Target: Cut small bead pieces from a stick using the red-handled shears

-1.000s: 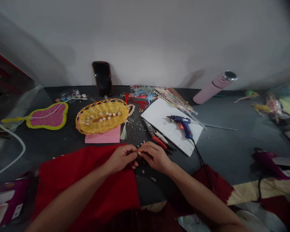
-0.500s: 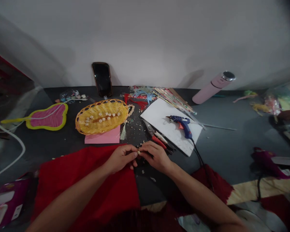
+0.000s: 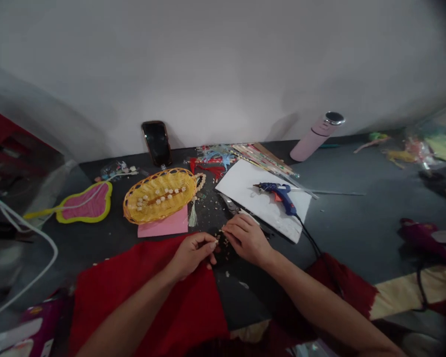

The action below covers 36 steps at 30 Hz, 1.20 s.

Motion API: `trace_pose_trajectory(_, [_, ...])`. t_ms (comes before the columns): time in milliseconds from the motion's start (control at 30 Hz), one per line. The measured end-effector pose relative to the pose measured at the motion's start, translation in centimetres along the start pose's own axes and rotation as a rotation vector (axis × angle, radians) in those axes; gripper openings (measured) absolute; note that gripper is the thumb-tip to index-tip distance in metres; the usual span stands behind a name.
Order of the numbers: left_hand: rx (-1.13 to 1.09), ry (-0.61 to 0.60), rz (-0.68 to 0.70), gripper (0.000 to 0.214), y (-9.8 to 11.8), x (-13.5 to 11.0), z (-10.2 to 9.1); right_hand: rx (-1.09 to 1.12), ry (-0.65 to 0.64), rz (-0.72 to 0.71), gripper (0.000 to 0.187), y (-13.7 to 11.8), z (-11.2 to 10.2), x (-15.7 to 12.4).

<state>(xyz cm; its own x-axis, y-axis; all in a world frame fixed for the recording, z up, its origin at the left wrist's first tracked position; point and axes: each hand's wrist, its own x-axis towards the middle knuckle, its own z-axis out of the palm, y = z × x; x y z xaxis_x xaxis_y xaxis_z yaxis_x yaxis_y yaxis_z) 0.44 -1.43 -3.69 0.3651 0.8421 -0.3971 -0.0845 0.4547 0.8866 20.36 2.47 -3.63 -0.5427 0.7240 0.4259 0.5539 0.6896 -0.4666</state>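
My left hand point(image 3: 193, 254) is closed in a pinch on a small cream-coloured piece point(image 3: 216, 241), above the edge of the red cloth point(image 3: 148, 292). To its right, my right hand point(image 3: 250, 240) has thumb and fingers drawn together over the dark tabletop. Whatever its fingertips hold is too small to make out. Loose small pale pieces point(image 3: 226, 243) lie scattered between the two hands. Beyond them stands a yellow woven basket point(image 3: 134, 191) with several small cream flower-shaped pieces point(image 3: 158, 200) in it. A pink paper pad point(image 3: 163, 229) lies partly under the basket.
A blue glue gun point(image 3: 282, 196) rests on a white board point(image 3: 238, 178), its cord running toward me. Pliers point(image 3: 229, 204) lie beside the board. A phone point(image 3: 156, 144) leans on the wall; a pink flask point(image 3: 312, 141) stands at the back. Tassels point(image 3: 217, 157) lie behind the basket.
My hands have moved apart: the right fingertips have gone up and away from the piece in my left pinch. The whole view has shifted slightly.
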Motion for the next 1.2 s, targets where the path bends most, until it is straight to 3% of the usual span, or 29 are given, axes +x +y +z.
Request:
trace_pose_trajectory(300, [0.051, 0.056, 0.003, 0.029, 0.1, 0.2, 0.1, -0.045, -0.01, -0.01, 0.026, -0.2, -0.2, 0.0])
trace_pose_trajectory(667, [0.012, 0.067, -0.003, 0.028, 1.7, -0.3, 0.8, -0.394, -0.001, 0.344, 0.02, 1.4, -3.0, 0.6])
trace_pose_trajectory(933, [-0.033, 0.074, -0.018, 0.03, 2.4, -0.4, 0.9, -0.443, -0.067, 0.291, 0.017, 1.1, -2.9, 0.4])
trace_pose_trajectory(1100, [-0.104, 0.077, -0.03, 0.03, 2.7, -0.5, 0.8, -0.386, -0.02, 0.26, 0.01, 1.2, -2.9, 0.5])
trace_pose_trajectory(1200, [-0.155, 0.06, -0.028, 0.029, 3.0, -0.5, 0.8, -0.215, 0.06, 0.262, 0.011, 0.8, -3.5, 0.6])
